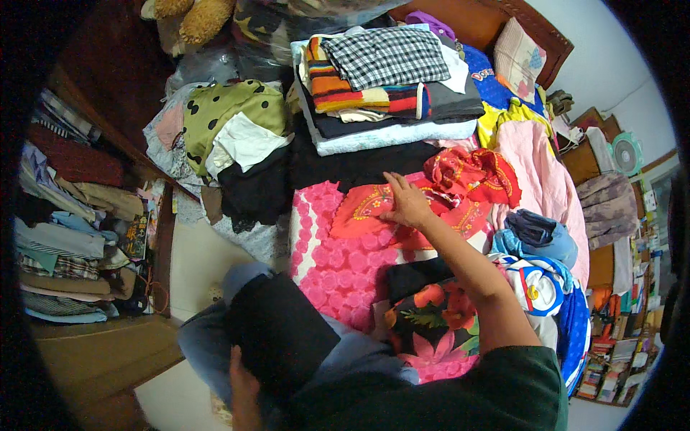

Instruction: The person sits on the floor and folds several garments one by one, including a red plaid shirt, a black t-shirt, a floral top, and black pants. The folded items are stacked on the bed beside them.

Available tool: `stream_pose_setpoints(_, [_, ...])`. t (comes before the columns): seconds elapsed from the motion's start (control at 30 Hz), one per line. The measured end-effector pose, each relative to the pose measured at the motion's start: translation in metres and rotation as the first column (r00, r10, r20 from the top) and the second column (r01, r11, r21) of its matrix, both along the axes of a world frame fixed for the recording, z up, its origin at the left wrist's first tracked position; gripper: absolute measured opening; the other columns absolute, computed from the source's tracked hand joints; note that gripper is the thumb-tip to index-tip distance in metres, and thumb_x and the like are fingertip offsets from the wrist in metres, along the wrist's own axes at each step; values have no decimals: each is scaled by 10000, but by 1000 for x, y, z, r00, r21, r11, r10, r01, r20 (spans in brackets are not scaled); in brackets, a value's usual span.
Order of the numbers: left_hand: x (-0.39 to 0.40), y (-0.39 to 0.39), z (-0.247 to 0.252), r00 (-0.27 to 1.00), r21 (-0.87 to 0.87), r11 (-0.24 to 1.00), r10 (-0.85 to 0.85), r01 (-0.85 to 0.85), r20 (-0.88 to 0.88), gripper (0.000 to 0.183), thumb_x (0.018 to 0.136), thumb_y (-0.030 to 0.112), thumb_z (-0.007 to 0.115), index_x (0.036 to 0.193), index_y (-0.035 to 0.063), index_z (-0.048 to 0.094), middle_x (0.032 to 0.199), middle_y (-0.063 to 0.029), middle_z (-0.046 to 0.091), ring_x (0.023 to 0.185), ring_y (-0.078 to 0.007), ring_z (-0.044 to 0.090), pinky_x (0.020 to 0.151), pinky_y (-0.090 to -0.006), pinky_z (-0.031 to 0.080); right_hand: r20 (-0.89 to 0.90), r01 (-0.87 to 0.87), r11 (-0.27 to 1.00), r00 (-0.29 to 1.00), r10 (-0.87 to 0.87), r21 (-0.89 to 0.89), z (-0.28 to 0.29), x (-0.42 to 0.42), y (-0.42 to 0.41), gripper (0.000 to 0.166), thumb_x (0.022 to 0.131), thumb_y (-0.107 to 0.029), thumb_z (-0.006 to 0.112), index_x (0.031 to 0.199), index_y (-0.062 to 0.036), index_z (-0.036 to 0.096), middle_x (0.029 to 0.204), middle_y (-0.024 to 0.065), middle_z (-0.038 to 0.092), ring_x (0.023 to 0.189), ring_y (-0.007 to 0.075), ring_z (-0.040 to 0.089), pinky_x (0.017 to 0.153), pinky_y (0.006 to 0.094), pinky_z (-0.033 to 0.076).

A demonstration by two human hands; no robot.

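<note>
My right hand (408, 204) lies on a red patterned cloth (362, 207) with yellow-and-white flower trim, its fingers spread and holding nothing. The cloth is partly flattened, and its bunched end (474, 175) sits just beyond the hand. Under it is a pink-and-white bed cover (345, 269) with a rose pattern. At the lower left, my left hand (245, 385) grips the edge of a black folded cloth (283, 323) above my lap; most of its fingers are hidden. Near my right forearm lies a black floral cloth (431, 318).
A folded stack topped by a black-and-white checked cloth (388, 56) stands ahead. Left of it is a heap with a green polka-dot cloth (232, 116). Rolled blue jeans (542, 237) and a pink garment (533, 161) lie at right. An open wardrobe (81, 226) holds folded clothes.
</note>
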State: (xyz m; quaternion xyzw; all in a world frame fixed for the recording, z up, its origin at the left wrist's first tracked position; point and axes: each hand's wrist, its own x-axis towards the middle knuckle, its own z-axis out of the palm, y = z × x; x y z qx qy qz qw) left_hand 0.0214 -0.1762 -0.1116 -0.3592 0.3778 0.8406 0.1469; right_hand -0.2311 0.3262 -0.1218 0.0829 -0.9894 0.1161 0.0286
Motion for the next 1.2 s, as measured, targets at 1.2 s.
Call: stream_pose_setpoints(1.2, [36,4,-14,998,-279,960,-26,12,-49,696,895,223,646,1478,51,307,1477,-134,377,1337,-275,378,1133,-396,263,44,151,789,987,-155,-595,88,74,58,400,747,47,661,1138,-25,608,972,116,677,929,204,642,850,322,490])
